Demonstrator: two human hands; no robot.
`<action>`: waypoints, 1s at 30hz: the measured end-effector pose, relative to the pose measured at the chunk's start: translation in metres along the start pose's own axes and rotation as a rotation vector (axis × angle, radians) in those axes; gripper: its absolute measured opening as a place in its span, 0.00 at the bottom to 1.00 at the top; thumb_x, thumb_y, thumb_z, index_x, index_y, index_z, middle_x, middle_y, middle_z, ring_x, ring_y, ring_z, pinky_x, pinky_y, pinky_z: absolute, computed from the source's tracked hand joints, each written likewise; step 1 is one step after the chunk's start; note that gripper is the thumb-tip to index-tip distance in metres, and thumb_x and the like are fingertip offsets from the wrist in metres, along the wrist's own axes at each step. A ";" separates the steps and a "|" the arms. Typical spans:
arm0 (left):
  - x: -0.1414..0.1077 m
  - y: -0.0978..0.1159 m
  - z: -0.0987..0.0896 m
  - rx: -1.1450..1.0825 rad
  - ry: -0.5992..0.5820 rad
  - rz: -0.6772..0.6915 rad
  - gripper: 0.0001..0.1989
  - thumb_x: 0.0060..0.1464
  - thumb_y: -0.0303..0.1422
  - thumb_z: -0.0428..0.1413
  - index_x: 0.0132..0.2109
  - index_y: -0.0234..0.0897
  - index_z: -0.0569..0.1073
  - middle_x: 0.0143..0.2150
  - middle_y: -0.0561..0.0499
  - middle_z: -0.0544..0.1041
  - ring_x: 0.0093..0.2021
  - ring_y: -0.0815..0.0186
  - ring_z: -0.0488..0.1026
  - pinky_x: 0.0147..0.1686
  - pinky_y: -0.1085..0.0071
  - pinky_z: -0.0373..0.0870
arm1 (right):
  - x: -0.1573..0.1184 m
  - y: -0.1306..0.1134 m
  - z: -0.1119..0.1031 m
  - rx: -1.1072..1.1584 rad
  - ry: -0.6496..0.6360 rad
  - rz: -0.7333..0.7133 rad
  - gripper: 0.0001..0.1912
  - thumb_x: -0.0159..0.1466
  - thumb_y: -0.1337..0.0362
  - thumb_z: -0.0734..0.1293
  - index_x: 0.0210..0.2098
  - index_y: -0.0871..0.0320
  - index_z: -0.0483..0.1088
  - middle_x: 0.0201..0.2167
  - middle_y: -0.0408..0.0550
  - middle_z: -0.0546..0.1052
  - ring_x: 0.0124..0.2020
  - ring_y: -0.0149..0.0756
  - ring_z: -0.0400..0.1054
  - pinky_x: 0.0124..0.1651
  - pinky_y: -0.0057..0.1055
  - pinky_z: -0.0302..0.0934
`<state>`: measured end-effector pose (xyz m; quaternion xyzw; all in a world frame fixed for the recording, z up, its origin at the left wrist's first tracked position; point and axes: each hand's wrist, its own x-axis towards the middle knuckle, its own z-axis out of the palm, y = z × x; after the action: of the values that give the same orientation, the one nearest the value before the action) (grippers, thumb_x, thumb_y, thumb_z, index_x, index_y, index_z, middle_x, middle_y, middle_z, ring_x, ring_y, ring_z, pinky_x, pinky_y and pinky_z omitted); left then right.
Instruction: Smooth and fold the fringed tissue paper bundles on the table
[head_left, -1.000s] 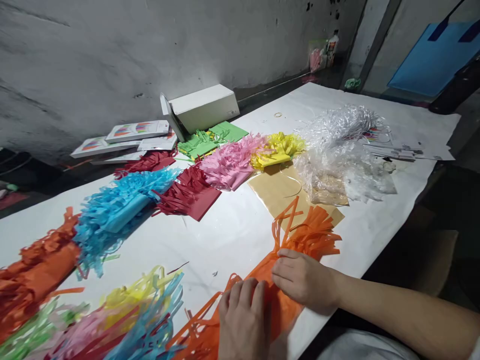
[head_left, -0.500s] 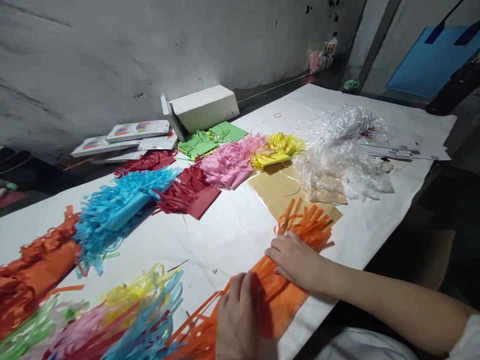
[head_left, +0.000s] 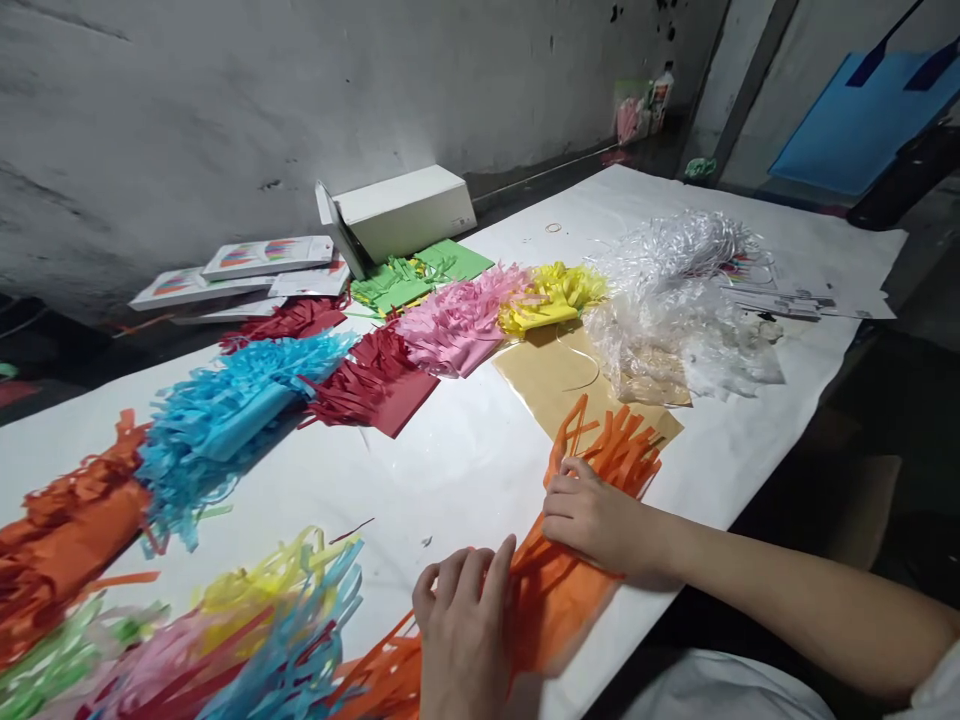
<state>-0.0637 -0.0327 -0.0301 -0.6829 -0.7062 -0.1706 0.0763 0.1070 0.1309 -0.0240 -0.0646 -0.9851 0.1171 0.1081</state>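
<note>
A sheet of orange tissue paper [head_left: 566, 610] lies in front of me, its ends cut into long fringe strips. My right hand [head_left: 589, 515] is closed over the strips near its far end, fingers curled around them. My left hand [head_left: 466, 625] rests at the near end, its fingers bent and a little apart over the paper; its thumb is mostly hidden. Loose orange strips [head_left: 386, 670] trail out to the left beneath that hand. Under the far fringe lies a brown paper sheet [head_left: 529, 375].
Fringed bundles in blue [head_left: 240, 410], dark red [head_left: 379, 385], pink [head_left: 457, 325], yellow [head_left: 555, 300] and orange [head_left: 82, 530] line the table. Mixed strips [head_left: 262, 620] lie at left front. Clear plastic wrap [head_left: 682, 335] and a white box [head_left: 409, 210] sit farther back.
My left hand has shifted a little left and its fingers have spread. My right hand has moved slightly right along the strips, its fingers still curled.
</note>
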 end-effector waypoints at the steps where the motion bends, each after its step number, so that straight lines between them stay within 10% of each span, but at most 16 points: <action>1: 0.000 0.000 0.000 -0.015 0.000 0.018 0.23 0.55 0.15 0.48 0.51 0.40 0.76 0.40 0.46 0.79 0.46 0.54 0.72 0.51 0.50 0.61 | -0.002 0.000 0.001 -0.011 0.014 -0.015 0.13 0.72 0.74 0.58 0.34 0.59 0.70 0.31 0.46 0.73 0.39 0.39 0.61 0.57 0.44 0.46; 8: -0.003 0.002 0.011 -0.051 0.151 0.144 0.22 0.55 0.18 0.49 0.52 0.43 0.75 0.47 0.44 0.80 0.48 0.54 0.71 0.54 0.52 0.59 | -0.006 -0.005 -0.003 -0.078 0.091 -0.097 0.14 0.72 0.74 0.59 0.32 0.59 0.70 0.30 0.44 0.71 0.37 0.37 0.60 0.60 0.45 0.45; 15: -0.005 -0.004 0.011 -0.082 0.029 0.082 0.17 0.50 0.18 0.48 0.39 0.41 0.75 0.34 0.50 0.80 0.39 0.57 0.73 0.48 0.54 0.58 | -0.011 -0.008 0.001 -0.151 0.172 -0.165 0.13 0.69 0.76 0.60 0.31 0.60 0.70 0.29 0.45 0.70 0.37 0.38 0.61 0.60 0.46 0.48; 30: -0.033 -0.026 0.004 -0.073 -0.147 0.259 0.23 0.53 0.18 0.51 0.53 0.42 0.74 0.44 0.51 0.83 0.46 0.59 0.76 0.53 0.57 0.56 | -0.034 -0.001 0.008 -0.141 0.212 -0.271 0.10 0.68 0.74 0.61 0.35 0.61 0.74 0.30 0.45 0.72 0.34 0.36 0.64 0.67 0.44 0.47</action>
<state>-0.0866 -0.0621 -0.0487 -0.7812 -0.6093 -0.1345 0.0208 0.1383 0.1228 -0.0382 0.0492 -0.9737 0.0245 0.2211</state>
